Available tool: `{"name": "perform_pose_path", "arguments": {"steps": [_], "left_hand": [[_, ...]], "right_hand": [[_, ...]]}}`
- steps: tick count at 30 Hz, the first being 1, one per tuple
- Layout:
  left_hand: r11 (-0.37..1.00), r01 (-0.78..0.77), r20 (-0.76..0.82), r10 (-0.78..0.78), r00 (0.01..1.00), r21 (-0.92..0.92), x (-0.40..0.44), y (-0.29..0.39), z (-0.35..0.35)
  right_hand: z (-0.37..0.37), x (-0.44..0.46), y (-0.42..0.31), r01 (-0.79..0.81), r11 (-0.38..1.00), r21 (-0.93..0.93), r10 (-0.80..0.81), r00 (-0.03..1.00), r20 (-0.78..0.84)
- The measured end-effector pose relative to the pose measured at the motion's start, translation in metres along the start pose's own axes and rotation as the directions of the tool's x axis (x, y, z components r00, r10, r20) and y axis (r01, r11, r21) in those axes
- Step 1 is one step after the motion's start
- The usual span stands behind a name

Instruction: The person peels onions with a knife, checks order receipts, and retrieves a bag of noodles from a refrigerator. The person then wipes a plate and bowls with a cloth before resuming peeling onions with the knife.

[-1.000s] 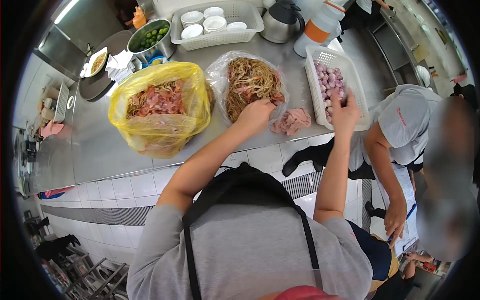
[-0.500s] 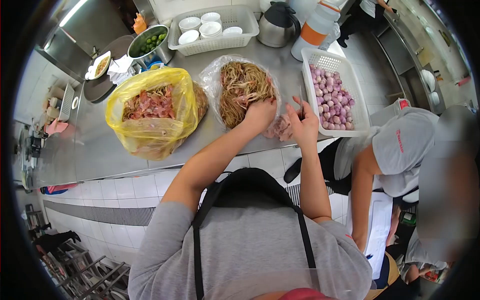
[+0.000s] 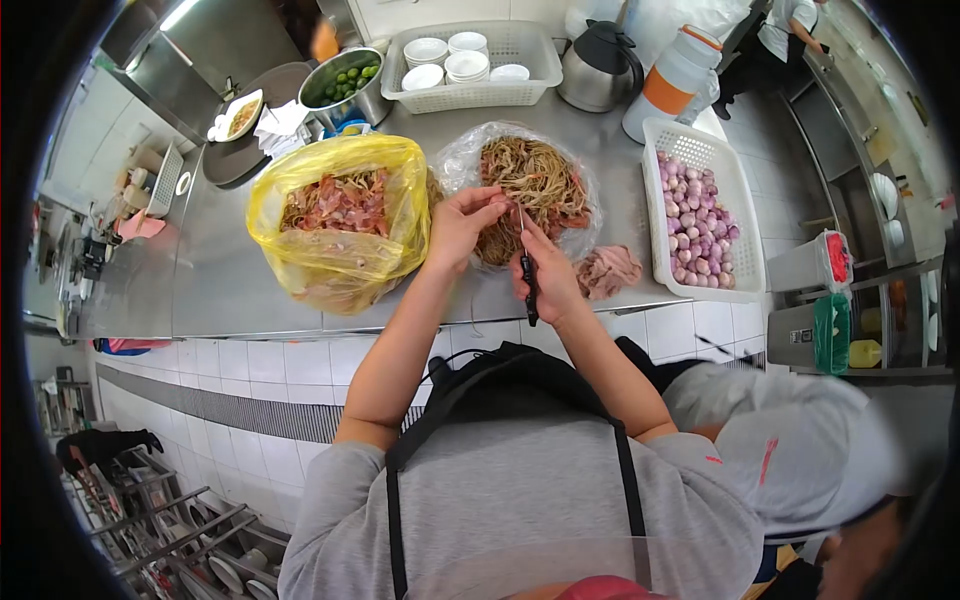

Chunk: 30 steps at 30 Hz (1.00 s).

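My left hand (image 3: 460,228) is closed in a pinch over the near left part of a clear plastic bag (image 3: 590,190). What its fingertips hold is too small to make out. In my right hand (image 3: 552,275) is a small knife (image 3: 530,288) with a black handle, its thin blade pointing up beside the left fingertips. The clear bag lies open around a heap of brown, stringy, root-like strands (image 3: 530,170). Left of my hands, an open yellow plastic bag (image 3: 400,190) holds reddish, skin-like scraps (image 3: 345,203) and more strands. A crumpled pinkish cloth-like thing (image 3: 610,272) lies right of my right hand.
A white basket (image 3: 748,200) of small purple shallots (image 3: 695,225) stands on the right of the steel table (image 3: 225,285). Along the back are a pot of green limes (image 3: 385,100), a basket of white bowls (image 3: 535,90) and a steel jug (image 3: 595,75). A co-worker (image 3: 800,440) is close on my right.
My left hand has come out of the strands to meet the right hand. My right hand has moved left with the knife, now over the clear bag's near edge. The co-worker has shifted.
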<state>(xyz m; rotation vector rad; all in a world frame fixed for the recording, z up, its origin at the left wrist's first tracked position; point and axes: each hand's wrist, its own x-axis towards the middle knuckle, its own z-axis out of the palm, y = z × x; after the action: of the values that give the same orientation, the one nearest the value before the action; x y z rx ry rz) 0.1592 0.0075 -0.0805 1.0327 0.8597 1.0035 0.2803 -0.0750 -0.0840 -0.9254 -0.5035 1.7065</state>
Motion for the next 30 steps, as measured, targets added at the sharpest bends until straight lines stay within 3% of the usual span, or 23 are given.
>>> {"name": "perform_pose_path", "arguments": {"steps": [5,12,15,21,24,27,30], "left_hand": [[1.000,0.029,0.024,-0.029,0.999,-0.001,-0.001,-0.003,0.000],[0.999,-0.033,0.003,0.033,0.999,-0.025,0.003,-0.005,0.006],[0.995,-0.063,0.006,0.063,0.998,0.073,0.002,-0.001,0.005],[0.889,-0.360,0.117,0.341,0.933,0.283,-0.001,-0.010,0.008],[0.996,-0.076,0.103,0.081,0.991,-0.048,-0.002,-0.003,0.011],[0.980,0.016,0.066,-0.003,0.998,-0.199,0.002,-0.010,0.015],[0.957,-0.233,0.035,0.231,0.972,0.170,0.003,-0.013,0.017]], "right_hand": [[-0.003,0.002,-0.006,-0.048,0.986,0.162,0.031,0.994,0.105],[0.004,0.001,-0.015,-0.056,0.991,0.119,0.045,0.995,0.093],[0.002,0.004,-0.014,-0.036,0.991,0.129,0.028,0.997,0.068],[0.002,0.011,-0.022,-0.110,0.962,0.250,0.095,0.993,0.072],[-0.006,0.012,-0.023,-0.126,0.945,0.301,0.059,0.973,0.222],[-0.002,0.011,-0.026,-0.082,0.959,0.270,0.039,0.986,0.160],[-0.002,0.011,-0.026,-0.038,0.969,0.245,0.004,0.991,0.137]]}}
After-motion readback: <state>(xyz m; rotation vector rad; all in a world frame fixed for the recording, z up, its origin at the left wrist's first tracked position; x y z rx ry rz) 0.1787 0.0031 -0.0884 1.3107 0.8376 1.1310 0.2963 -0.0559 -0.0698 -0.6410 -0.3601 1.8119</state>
